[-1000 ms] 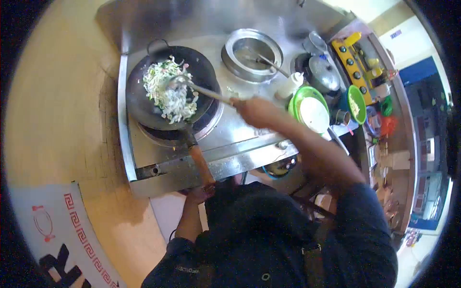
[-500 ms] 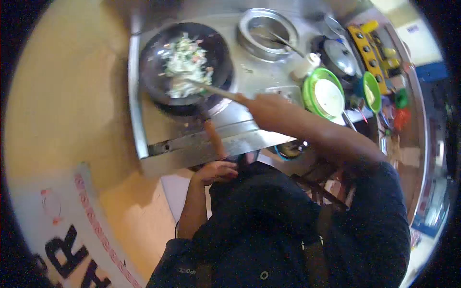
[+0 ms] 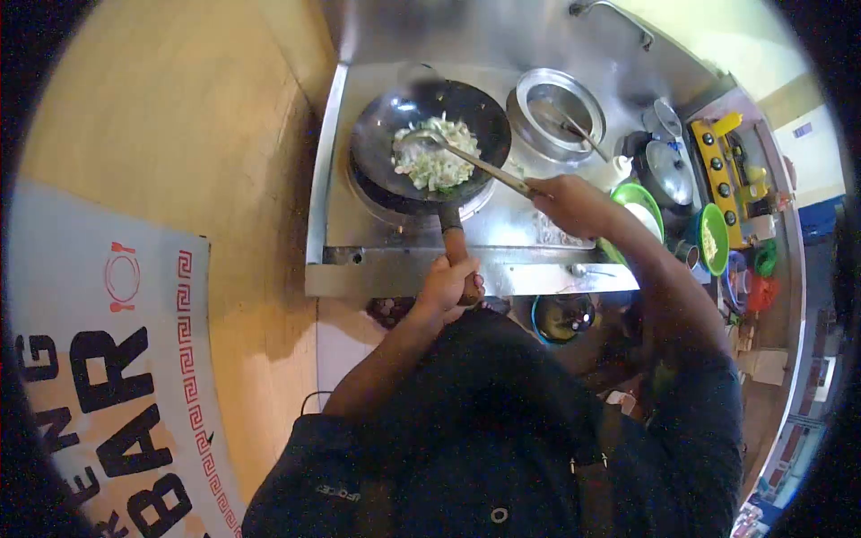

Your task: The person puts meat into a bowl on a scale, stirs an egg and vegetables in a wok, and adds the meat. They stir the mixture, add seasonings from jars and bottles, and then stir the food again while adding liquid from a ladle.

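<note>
A dark wok [image 3: 377, 143] sits over the burner at the left of the steel stove, with chopped pale and green food [image 3: 448, 166] in it. My left hand [image 3: 451, 285] is wrapped round the wok's wooden handle [image 3: 456, 244] at the stove's front edge. In my right hand [image 3: 569, 204] is the long handle of a ladle [image 3: 491, 170], whose bowl rests among the food. The ladle slants down to the left, into the middle of the wok.
Behind and right stands a metal pot [image 3: 574, 85] with a utensil in it. Further right are a white bottle [image 3: 619, 168], a green bowl [image 3: 657, 206], a lidded pot [image 3: 671, 175] and a green basket [image 3: 715, 238]. A lettered banner [image 3: 193, 296] hangs at the left.
My left hand has closed round the wok handle, which it was beside before. The ladle bowl has shifted within the food. The camera view has turned, so the stove appears further right and lower.
</note>
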Motion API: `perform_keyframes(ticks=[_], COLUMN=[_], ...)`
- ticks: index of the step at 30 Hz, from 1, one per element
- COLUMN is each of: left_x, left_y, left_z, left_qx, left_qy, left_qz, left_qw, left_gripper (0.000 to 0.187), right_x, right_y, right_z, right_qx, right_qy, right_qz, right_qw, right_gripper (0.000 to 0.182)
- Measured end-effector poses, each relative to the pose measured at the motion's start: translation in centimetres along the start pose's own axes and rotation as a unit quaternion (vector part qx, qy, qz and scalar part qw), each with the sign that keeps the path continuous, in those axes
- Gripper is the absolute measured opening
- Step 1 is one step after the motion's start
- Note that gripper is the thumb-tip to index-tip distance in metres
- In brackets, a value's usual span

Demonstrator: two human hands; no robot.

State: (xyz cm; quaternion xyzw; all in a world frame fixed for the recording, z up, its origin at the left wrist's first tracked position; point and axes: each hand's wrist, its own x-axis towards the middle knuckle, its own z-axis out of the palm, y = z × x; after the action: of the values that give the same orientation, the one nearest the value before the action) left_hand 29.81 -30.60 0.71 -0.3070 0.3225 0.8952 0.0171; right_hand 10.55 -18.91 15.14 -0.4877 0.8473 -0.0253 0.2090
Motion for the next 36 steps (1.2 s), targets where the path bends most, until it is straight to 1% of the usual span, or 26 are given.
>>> perform_keyframes(ticks=[1,2,4,6,7,8,9,11,14,16,18,19,20,21,22,23,24,26,28,29,30,31,32,34,35,36], left_x=[1.0,2.0,2.9,3.3,3.5,3.8,4.1,4.9,4.6,4.8,5.8,5.9,6.4,4.1,4.9,5.7,6.5,5.8,5.1,4.8,5.3,5.9,6.0,3.4,3.8,4.4], left_y=[-0.1,-0.5,-1.0,-1.0,-1.1,-1.4,-1.6,-2.3,-1.9,-1.4,-2.8,-3.0,-2.8,-1.0,-1.3,-1.7,-2.1,-1.2,-0.4,0.0,0.4,0.6,0.7,1.2,1.1,0.9], left_z=[-0.7,-1.7,-2.4,-2.7,-2.9,-3.2,-3.5,-4.4,-4.6,-5.1,-6.1,-7.4,-8.2,-5.7,-6.4,-7.1,-7.7,-6.2,-6.3,-7.0,-7.8,-7.8,-6.1,-4.7,-5.3,-5.9], left_qx=[0.000,0.008,0.007,-0.002,-0.004,0.010,0.025,0.029,0.028,0.025,0.061,0.081,0.108,0.054,0.051,0.049,0.047,0.057,0.078,0.095,0.140,0.180,0.204,0.121,0.146,0.153], left_qy=[-0.003,-0.028,-0.054,-0.059,-0.060,-0.049,-0.037,-0.026,-0.009,-0.005,0.028,0.001,-0.049,-0.037,-0.071,-0.105,-0.138,-0.106,-0.084,-0.078,-0.072,-0.065,-0.073,-0.013,-0.013,-0.014], left_qz=[0.001,0.011,0.026,0.011,0.012,0.019,0.026,0.026,0.029,0.031,0.038,0.008,-0.028,-0.034,-0.045,-0.055,-0.065,-0.068,-0.066,-0.063,-0.095,-0.122,-0.121,-0.116,-0.116,-0.119], left_qw=[1.000,1.000,0.998,0.998,0.998,0.999,0.999,0.999,0.999,0.999,0.997,0.997,0.993,0.997,0.995,0.992,0.987,0.990,0.991,0.990,0.983,0.974,0.969,0.986,0.982,0.981], left_gripper=[0.011,0.011,0.011,0.010,0.010,0.009,0.009,0.009,0.013,0.017,0.016,0.014,0.013,0.013,0.014,0.016,0.018,0.020,0.021,0.021,0.019,0.016,0.016,0.013,0.013,0.013], right_x=[-1.9,-3.4,-5.4,-5.4,-4.2,-2.5,-0.8,4.3,6.0,2.1,2.2,4.1,6.5,9.0,13.3,10.5,4.5,0.0,3.0,3.2,2.8,2.7,2.6,2.8,2.3,1.4], right_y=[-0.8,-1.7,-3.1,-2.5,-2.5,-1.4,-3.4,-2.3,-3.1,-5.1,-4.9,-4.5,-3.0,-1.2,2.6,0.0,-4.6,-6.2,-3.5,-3.2,-2.5,-1.8,-0.6,0.1,0.5,0.7], right_z=[-1.5,-2.7,-4.6,-2.8,-0.5,2.7,2.9,6.2,7.5,6.0,7.1,7.6,10.2,12.7,18.9,17.2,8.6,7.9,12.4,12.6,12.2,11.9,12.5,12.6,12.2,10.9], right_qx=[0.068,0.066,0.072,-0.013,-0.099,-0.109,-0.082,0.002,0.059,-0.056,-0.046,-0.024,0.098,0.192,0.044,0.128,0.073,-0.010,-0.106,-0.096,0.050,0.192,0.139,0.240,0.246,0.148], right_qy=[0.004,0.002,-0.079,-0.113,-0.111,-0.077,-0.051,0.005,-0.009,-0.061,-0.070,-0.053,0.095,0.220,0.143,0.190,0.049,0.039,0.096,0.111,0.143,0.173,0.200,0.194,0.198,0.142], right_qz=[0.000,0.002,0.056,0.025,0.036,0.033,0.096,0.089,0.084,0.092,0.116,0.096,0.028,-0.071,-0.106,-0.050,-0.051,0.022,0.021,0.042,0.093,0.134,0.076,0.053,0.059,-0.012], right_qw=[0.998,0.998,0.993,0.993,0.988,0.990,0.991,0.996,0.995,0.992,0.990,0.994,0.990,0.954,0.983,0.972,0.995,0.999,0.990,0.988,0.984,0.957,0.967,0.950,0.947,0.979], right_gripper=[0.034,0.034,0.038,0.040,0.041,0.039,0.039,0.037,0.038,0.043,0.048,0.039,0.026,0.016,0.023,0.016,0.013,0.016,0.019,0.019,0.020,0.021,0.019,0.017,0.017,0.017])
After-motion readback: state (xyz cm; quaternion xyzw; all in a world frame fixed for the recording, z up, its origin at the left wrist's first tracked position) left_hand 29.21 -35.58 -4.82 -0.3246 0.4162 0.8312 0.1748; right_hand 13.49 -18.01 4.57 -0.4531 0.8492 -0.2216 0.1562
